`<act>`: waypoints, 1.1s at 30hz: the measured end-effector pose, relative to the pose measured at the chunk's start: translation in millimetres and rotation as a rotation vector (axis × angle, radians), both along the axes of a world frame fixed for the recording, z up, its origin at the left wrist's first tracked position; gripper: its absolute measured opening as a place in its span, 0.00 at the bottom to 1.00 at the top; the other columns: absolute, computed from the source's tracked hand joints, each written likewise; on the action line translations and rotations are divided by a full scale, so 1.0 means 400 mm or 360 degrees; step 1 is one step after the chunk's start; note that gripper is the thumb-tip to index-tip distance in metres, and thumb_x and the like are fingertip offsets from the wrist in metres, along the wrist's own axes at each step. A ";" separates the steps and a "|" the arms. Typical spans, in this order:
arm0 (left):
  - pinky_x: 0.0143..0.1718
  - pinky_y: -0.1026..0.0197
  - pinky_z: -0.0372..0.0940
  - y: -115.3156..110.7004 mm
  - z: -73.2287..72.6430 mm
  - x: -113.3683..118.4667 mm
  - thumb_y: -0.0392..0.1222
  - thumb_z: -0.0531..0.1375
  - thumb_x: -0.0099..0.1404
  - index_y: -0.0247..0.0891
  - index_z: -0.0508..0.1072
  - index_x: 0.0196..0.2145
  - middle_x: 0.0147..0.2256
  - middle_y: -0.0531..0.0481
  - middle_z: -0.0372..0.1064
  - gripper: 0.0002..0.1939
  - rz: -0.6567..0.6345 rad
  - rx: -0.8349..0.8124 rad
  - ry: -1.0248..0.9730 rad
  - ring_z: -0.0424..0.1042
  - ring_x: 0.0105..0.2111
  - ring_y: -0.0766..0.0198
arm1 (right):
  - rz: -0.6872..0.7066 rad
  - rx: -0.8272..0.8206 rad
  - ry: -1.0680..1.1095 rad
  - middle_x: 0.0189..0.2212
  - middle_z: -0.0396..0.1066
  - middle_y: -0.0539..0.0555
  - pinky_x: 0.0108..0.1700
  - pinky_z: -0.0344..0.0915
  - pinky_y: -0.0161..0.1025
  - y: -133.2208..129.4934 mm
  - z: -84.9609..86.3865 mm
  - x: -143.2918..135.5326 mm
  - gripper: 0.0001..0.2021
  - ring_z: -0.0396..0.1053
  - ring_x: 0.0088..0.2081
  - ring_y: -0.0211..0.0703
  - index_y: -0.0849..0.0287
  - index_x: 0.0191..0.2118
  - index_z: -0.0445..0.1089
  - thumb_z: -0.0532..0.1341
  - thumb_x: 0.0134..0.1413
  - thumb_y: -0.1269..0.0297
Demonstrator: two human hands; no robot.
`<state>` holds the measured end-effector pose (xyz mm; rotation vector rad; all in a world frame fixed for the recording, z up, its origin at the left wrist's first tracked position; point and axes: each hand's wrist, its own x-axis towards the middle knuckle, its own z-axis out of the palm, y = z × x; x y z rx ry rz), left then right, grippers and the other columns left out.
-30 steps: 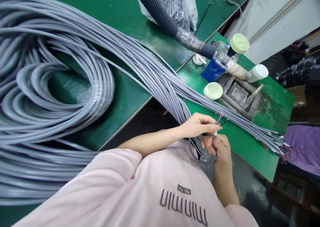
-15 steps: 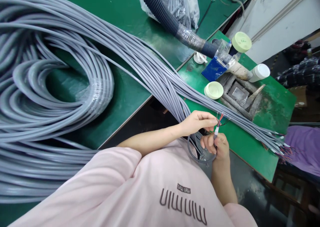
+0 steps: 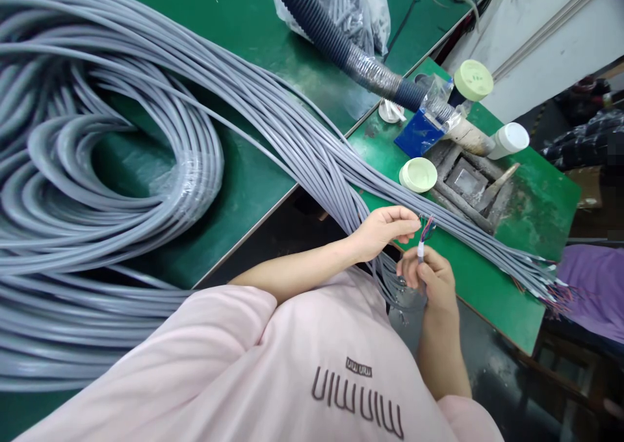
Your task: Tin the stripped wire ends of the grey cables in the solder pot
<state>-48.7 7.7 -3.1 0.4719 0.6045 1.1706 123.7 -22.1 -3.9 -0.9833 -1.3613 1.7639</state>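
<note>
My right hand (image 3: 433,273) is closed round one grey cable (image 3: 420,250), just under its white-wrapped end, where thin coloured wires (image 3: 427,228) fan out. To the left of those wires is my left hand (image 3: 387,231), its thumb and fingertips pinched together at a thin wire tip. Behind both hands a thick bundle of grey cables (image 3: 312,153) runs from a large coil (image 3: 195,182) at the left to stripped, coloured ends at the right.
A dark ribbed hose (image 3: 316,23) leads to a blue piece (image 3: 419,133) above a square metal pot (image 3: 467,181). Lidded jars and an open pale tub (image 3: 418,175) stand around it. A person's purple clothing (image 3: 592,292) shows at the right edge.
My right hand has moved slightly right, turning the cable end and its coloured wires. My left hand has shifted a little up and left, its fingers still pinched. The loop of cable below has dropped.
</note>
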 end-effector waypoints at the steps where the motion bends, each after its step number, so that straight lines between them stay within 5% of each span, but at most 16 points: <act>1: 0.25 0.70 0.59 0.000 -0.002 0.001 0.47 0.69 0.52 0.33 0.70 0.29 0.22 0.57 0.67 0.15 0.0021 0.0006 0.0018 0.63 0.21 0.77 | -0.0009 0.0018 -0.0098 0.16 0.65 0.46 0.32 0.66 0.41 0.010 0.016 0.006 0.15 0.63 0.20 0.37 0.57 0.46 0.72 0.63 0.55 0.55; 3: 0.25 0.70 0.59 0.001 -0.008 0.003 0.47 0.68 0.53 0.33 0.70 0.29 0.23 0.57 0.67 0.16 0.0055 0.0024 0.0057 0.63 0.21 0.77 | -0.0024 0.0012 -0.0281 0.24 0.70 0.48 0.33 0.66 0.39 0.031 0.052 0.013 0.22 0.67 0.25 0.38 0.54 0.55 0.66 0.65 0.54 0.60; 6: 0.26 0.70 0.59 0.003 -0.016 0.008 0.47 0.69 0.52 0.34 0.69 0.30 0.23 0.57 0.67 0.16 0.0094 0.0055 0.0114 0.64 0.22 0.76 | -0.0052 0.0053 -0.0503 0.28 0.71 0.48 0.31 0.66 0.36 0.061 0.104 0.005 0.23 0.68 0.27 0.37 0.53 0.55 0.65 0.64 0.53 0.63; 11: 0.27 0.69 0.60 0.001 -0.020 0.016 0.45 0.68 0.51 0.34 0.68 0.29 0.24 0.57 0.67 0.15 0.0071 0.0096 0.0152 0.64 0.22 0.76 | -0.0118 0.0453 -0.1020 0.16 0.60 0.43 0.25 0.59 0.35 0.093 0.141 -0.035 0.17 0.60 0.19 0.35 0.55 0.50 0.70 0.62 0.56 0.58; 14: 0.27 0.69 0.61 0.000 -0.022 0.018 0.45 0.68 0.52 0.34 0.68 0.29 0.24 0.57 0.67 0.15 0.0061 0.0066 0.0137 0.64 0.22 0.76 | -0.0132 0.0754 -0.1253 0.18 0.64 0.44 0.24 0.57 0.36 0.106 0.141 -0.054 0.13 0.59 0.19 0.34 0.54 0.46 0.74 0.61 0.57 0.57; 25: 0.26 0.69 0.59 0.009 -0.026 0.016 0.44 0.67 0.54 0.34 0.70 0.30 0.25 0.56 0.69 0.13 0.0069 -0.0035 -0.0034 0.65 0.22 0.76 | -0.0224 0.0756 -0.0757 0.27 0.71 0.50 0.34 0.67 0.39 0.127 0.129 -0.068 0.04 0.70 0.29 0.40 0.56 0.32 0.71 0.65 0.53 0.63; 29: 0.28 0.69 0.59 0.009 -0.022 0.020 0.45 0.67 0.54 0.34 0.70 0.30 0.25 0.55 0.69 0.13 0.0168 0.0013 0.0002 0.66 0.25 0.74 | -0.0324 0.0685 -0.0752 0.26 0.70 0.49 0.32 0.67 0.38 0.141 0.128 -0.074 0.04 0.69 0.27 0.39 0.56 0.33 0.71 0.64 0.54 0.62; 33: 0.29 0.68 0.60 0.012 -0.023 0.021 0.46 0.66 0.56 0.34 0.70 0.30 0.26 0.54 0.69 0.13 0.0300 0.0134 0.0152 0.66 0.26 0.73 | -0.0153 0.0684 -0.0880 0.25 0.70 0.49 0.33 0.65 0.37 0.160 0.134 -0.071 0.06 0.68 0.28 0.39 0.57 0.31 0.72 0.62 0.56 0.62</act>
